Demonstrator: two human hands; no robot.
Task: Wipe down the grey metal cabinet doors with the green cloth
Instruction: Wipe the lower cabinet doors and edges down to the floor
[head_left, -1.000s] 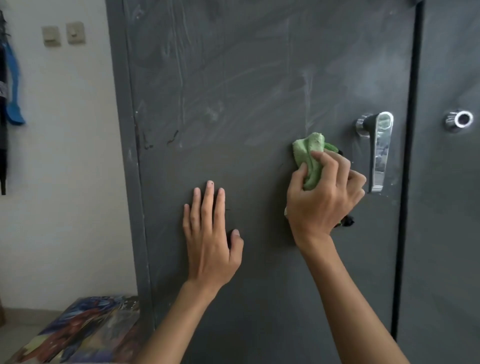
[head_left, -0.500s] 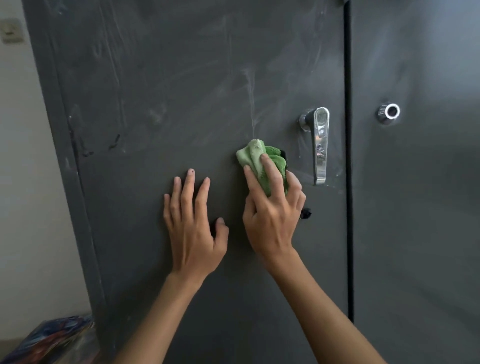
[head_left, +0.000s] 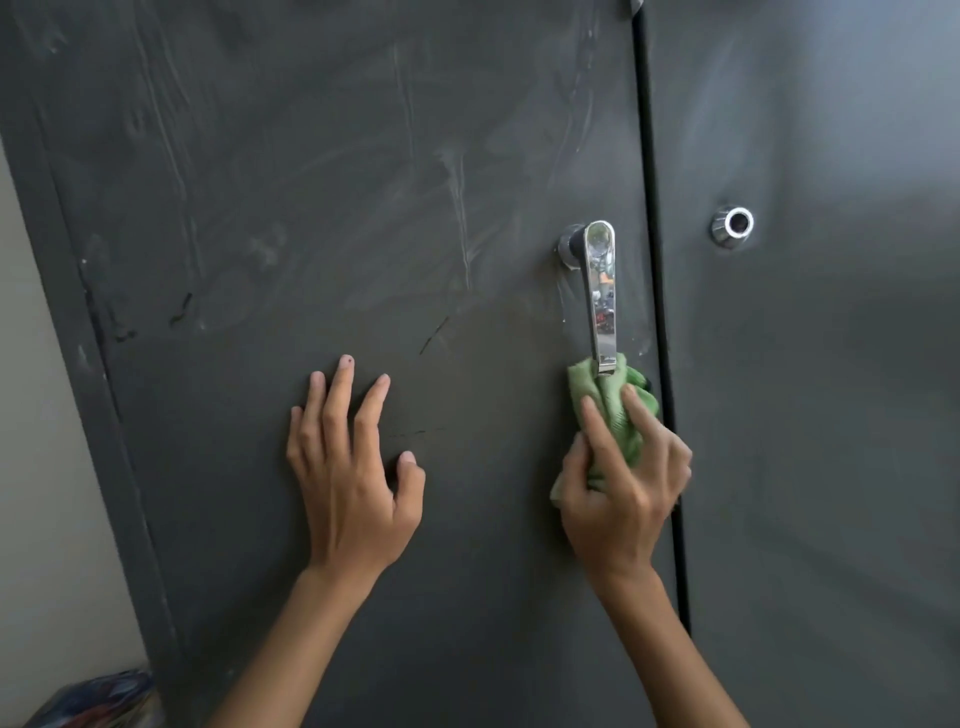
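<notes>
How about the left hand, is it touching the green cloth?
Apart. The head view shows the left hand resting on the grey door, with bare door between it and the green cloth, which the right hand grips.

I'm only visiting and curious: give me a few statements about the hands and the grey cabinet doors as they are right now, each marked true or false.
1. The right hand grips the green cloth at the lower tip of the chrome lever handle. True.
2. The left hand holds a second cloth. False: the left hand rests on the left door with its fingers spread and holds nothing.
3. The chrome lever handle points sideways. False: it hangs downward.
4. A round chrome fitting sits on the right door. True.
</notes>
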